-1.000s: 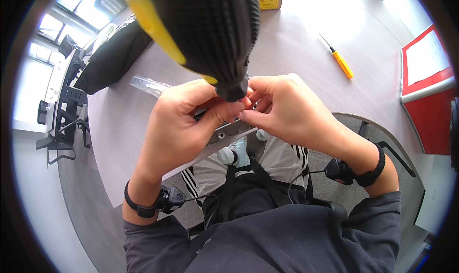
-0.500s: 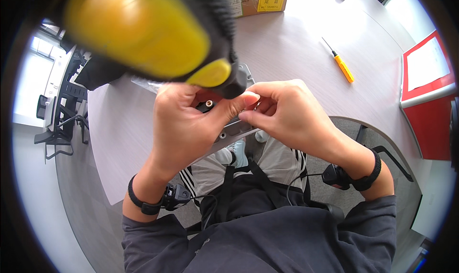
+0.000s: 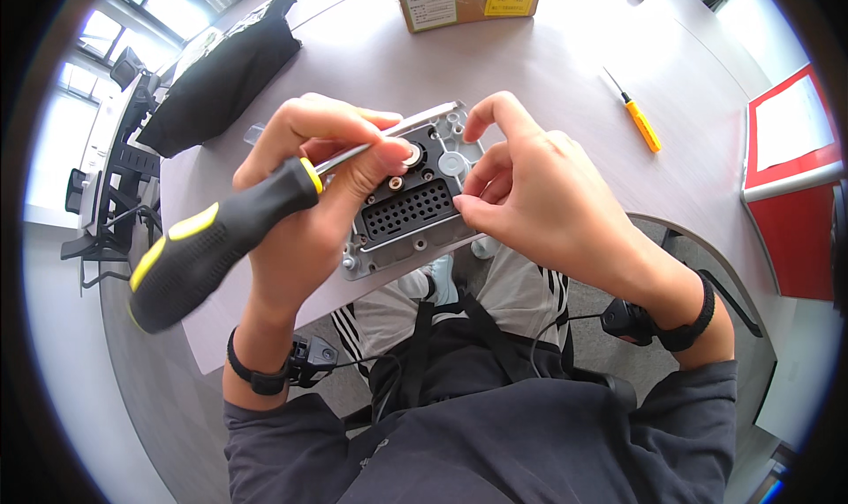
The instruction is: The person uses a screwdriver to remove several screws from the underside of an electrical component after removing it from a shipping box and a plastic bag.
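Note:
In my left hand [image 3: 305, 199] is a large screwdriver [image 3: 221, 243] with a black and yellow handle, its shaft pinched between thumb and fingers. The handle points down to the left, while the thumb tip lies over a grey metal housing [image 3: 358, 265]. Set into this housing is a black connector block [image 3: 411, 212] with rows of holes; a round silver piece [image 3: 412, 155] shows beside my thumb. My right hand [image 3: 539, 181] is closed around the housing's right end, thumb by the connector block and index finger curled at the far corner. The screwdriver's tip is hidden.
On the table [image 3: 565, 89], a slim yellow screwdriver [image 3: 643, 126] lies to the right. A cardboard box [image 3: 468, 0] stands at the back, and a black bag [image 3: 225, 75] at the far left. A red and white panel [image 3: 791, 168] rises at the right edge.
The big screwdriver has swung from above the hands to the lower left, uncovering the housing and bag. My hands have moved apart, the right one shifting to the housing's right end.

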Demonstrator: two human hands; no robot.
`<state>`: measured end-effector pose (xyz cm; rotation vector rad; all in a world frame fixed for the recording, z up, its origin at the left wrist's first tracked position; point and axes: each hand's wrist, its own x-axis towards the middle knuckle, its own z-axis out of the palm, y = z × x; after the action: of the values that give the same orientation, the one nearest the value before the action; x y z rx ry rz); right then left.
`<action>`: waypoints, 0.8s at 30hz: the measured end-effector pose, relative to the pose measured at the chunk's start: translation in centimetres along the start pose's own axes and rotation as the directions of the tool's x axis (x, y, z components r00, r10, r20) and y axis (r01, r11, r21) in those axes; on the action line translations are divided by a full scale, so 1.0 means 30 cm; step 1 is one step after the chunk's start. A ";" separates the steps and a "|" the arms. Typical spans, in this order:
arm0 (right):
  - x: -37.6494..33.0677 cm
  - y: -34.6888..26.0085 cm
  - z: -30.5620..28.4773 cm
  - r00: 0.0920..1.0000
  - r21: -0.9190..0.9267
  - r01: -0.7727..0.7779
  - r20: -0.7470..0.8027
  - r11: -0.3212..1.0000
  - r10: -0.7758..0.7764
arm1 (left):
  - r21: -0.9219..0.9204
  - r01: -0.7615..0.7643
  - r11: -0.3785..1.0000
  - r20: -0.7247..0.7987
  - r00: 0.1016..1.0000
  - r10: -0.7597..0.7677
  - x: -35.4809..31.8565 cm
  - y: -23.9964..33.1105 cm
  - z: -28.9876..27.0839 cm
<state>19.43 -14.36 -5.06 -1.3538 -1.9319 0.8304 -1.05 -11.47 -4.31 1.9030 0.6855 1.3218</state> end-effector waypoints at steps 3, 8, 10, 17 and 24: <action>0.003 -0.013 0.001 0.999 -0.022 -0.035 -0.012 0.999 0.035 | 0.128 -0.053 0.990 0.022 0.998 0.051 -0.019 -0.036 -0.034; 0.018 -0.021 -0.024 0.998 0.063 -0.046 0.037 0.997 0.044 | 0.090 -0.035 0.995 -0.024 0.999 0.038 -0.042 -0.033 -0.064; 0.033 0.004 -0.061 0.996 0.222 -0.092 0.041 0.971 0.085 | 0.031 -0.063 0.998 -0.078 0.995 0.065 -0.043 -0.033 -0.084; 0.148 0.270 -0.159 0.984 0.455 -0.129 -0.050 0.881 0.170 | 0.100 -0.025 0.995 -0.150 0.988 0.040 -0.046 -0.075 -0.182; 0.242 0.310 -0.081 0.981 -0.103 -0.042 -0.191 0.994 0.021 | -0.043 0.064 0.997 -0.238 0.969 -0.073 -0.066 -0.143 -0.265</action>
<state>24.52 -4.58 -9.90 -1.4740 -1.8322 0.5962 -9.33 -8.35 -7.03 1.6922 0.8349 1.5242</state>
